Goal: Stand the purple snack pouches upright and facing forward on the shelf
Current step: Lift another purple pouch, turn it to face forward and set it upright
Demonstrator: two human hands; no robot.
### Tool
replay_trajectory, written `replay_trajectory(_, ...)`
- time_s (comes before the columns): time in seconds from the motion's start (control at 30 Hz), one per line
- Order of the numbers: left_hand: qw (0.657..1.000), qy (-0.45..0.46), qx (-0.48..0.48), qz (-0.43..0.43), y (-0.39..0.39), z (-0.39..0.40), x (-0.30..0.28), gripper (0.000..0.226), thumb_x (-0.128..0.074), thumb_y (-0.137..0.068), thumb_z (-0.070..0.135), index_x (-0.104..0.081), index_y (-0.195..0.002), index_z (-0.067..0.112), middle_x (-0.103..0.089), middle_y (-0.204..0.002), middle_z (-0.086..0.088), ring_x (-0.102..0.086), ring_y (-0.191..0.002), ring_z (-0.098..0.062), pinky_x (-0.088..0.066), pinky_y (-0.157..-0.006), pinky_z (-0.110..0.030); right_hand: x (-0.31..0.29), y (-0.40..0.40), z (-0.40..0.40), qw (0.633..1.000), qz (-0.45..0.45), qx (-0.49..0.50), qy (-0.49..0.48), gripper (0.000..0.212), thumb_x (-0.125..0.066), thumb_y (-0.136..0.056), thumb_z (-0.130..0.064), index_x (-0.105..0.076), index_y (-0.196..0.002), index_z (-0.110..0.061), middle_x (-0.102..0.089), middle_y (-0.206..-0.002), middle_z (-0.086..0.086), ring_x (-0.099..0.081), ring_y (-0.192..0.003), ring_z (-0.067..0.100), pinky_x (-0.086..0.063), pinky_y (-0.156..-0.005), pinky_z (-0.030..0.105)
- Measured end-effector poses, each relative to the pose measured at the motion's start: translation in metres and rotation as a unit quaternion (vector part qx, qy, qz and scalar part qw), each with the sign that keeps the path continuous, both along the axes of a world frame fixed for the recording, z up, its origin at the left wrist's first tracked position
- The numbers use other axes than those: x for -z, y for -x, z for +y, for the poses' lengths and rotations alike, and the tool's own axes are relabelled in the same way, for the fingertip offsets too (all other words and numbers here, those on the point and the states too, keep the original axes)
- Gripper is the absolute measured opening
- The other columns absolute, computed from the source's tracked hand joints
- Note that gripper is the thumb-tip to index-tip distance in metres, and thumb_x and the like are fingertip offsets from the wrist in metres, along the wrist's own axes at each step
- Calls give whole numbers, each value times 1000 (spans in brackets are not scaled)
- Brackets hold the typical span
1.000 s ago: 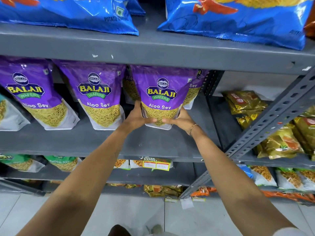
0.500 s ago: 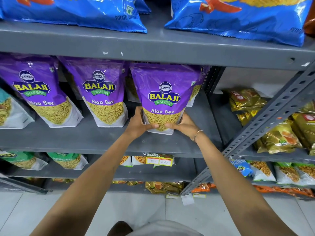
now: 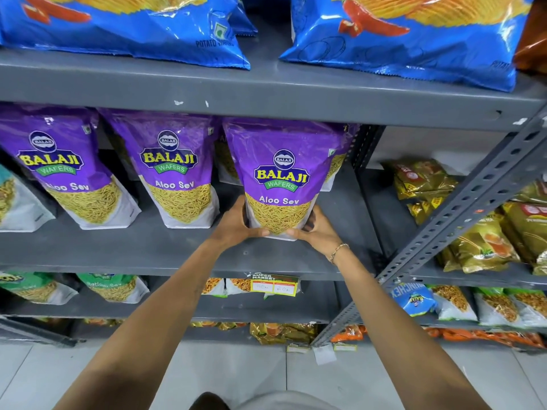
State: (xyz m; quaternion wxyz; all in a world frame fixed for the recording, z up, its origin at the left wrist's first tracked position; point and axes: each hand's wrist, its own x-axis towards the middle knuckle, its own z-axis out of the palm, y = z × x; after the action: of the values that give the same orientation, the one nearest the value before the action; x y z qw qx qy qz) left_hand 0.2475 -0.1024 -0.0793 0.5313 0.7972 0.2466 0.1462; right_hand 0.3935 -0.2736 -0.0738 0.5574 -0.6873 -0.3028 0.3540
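Three purple Balaji Aloo Sev pouches stand front-facing in a row on the grey middle shelf point(image 3: 165, 253). The right pouch point(image 3: 281, 173) stands upright, held at its base from both sides: my left hand point(image 3: 236, 226) grips its lower left corner and my right hand point(image 3: 316, 232), with a bracelet on the wrist, grips its lower right corner. The middle pouch point(image 3: 174, 167) and the left pouch point(image 3: 59, 167) lean slightly back, untouched. More purple pouches point(image 3: 337, 161) are partly hidden behind the held one.
Blue potato chip bags point(image 3: 408, 34) lie on the shelf above. Gold packets point(image 3: 426, 184) fill the bay to the right, past a slanted perforated steel brace point(image 3: 461, 220). Green and white pouches point(image 3: 112, 288) and a yellow price tag point(image 3: 273, 287) sit on the lower shelf.
Both hands have drawn the right pouch forward and lower toward the shelf's front edge, keeping it upright. The other two pouches have not moved.
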Motion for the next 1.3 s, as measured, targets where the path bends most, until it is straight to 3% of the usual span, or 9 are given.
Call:
replay_trajectory(0.07,1000,-1,-6,2,0,-2,3,98,-89,-58,26,-30,-137,24,-52,-133,4,-49,-121,-10,-43,-100,-31,-1,3,0,1000,-8,1,5,74,-81,-68,-16,-39,-128,-27,-56,-129,-1,-52,-121,16,-48,-100,39)
replay_trajectory(0.2,1000,-2,-25,-3,-12,-12,6,96,-91,-51,31,-39,-131,27,-58,-130,3,-55,-119,-14,-47,-101,-35,-2,-9,-9,1000,-13,5,13,69,-78,-71,-10,-41,-126,-25,-58,-128,2,-54,-119,17,-47,-101,37)
replay_trajectory(0.33,999,-29,-42,-1,-30,-37,2,85,-91,-53,24,-46,-126,18,-63,-122,0,-59,-112,-15,-45,-89,-25,-6,-26,-28,999,-29,9,25,59,-71,-74,3,-40,-117,-23,-59,-115,-4,-55,-112,15,-45,-101,34)
replay_trajectory(0.4,998,-43,-36,4,-40,-50,2,86,-90,-55,27,-44,-127,17,-63,-124,-2,-58,-112,-18,-46,-90,-26,-10,-33,-38,998,-38,21,37,57,-71,-75,4,-40,-116,-22,-59,-113,-4,-56,-110,16,-45,-100,35)
replay_trajectory(0.57,999,-47,-12,9,-64,-72,-3,85,-89,-54,26,-44,-124,15,-65,-122,-5,-60,-112,-21,-50,-92,-30,-12,-48,-60,997,-4,69,36,65,-69,-75,6,-37,-128,-13,-55,-123,3,-52,-117,18,-44,-97,31)
replay_trajectory(0.77,1000,-15,-25,-6,-65,-80,-6,79,-90,-53,22,-47,-119,16,-66,-116,-1,-60,-98,-11,-45,-78,-19,-9,-50,-64,996,-11,84,40,62,-71,-77,-3,-39,-129,-18,-55,-131,4,-52,-121,19,-45,-99,34)
replay_trajectory(1.1,998,-29,21,44,-64,-83,-4,71,-77,-75,23,-35,-132,13,-54,-135,-7,-53,-123,-24,-39,-90,-23,-3,-33,-69,993,-11,115,4,56,-64,-83,1,-36,-130,-11,-53,-126,-1,-50,-120,16,-41,-105,36)
replay_trajectory(1.2,998,-30,14,50,-65,-85,-4,70,-76,-75,21,-35,-131,11,-54,-136,-8,-51,-124,-25,-38,-90,-23,-5,-32,-68,993,-5,116,10,60,-63,-83,0,-34,-134,-12,-51,-130,1,-48,-123,17,-40,-107,40)
replay_trajectory(1.3,998,-22,32,43,-63,-84,-4,78,-78,-73,21,-31,-135,12,-52,-137,-7,-50,-125,-25,-38,-92,-22,-1,-31,-70,994,-21,105,-1,78,-65,-83,-3,-17,-142,-15,-38,-144,2,-40,-131,15,-36,-109,39)
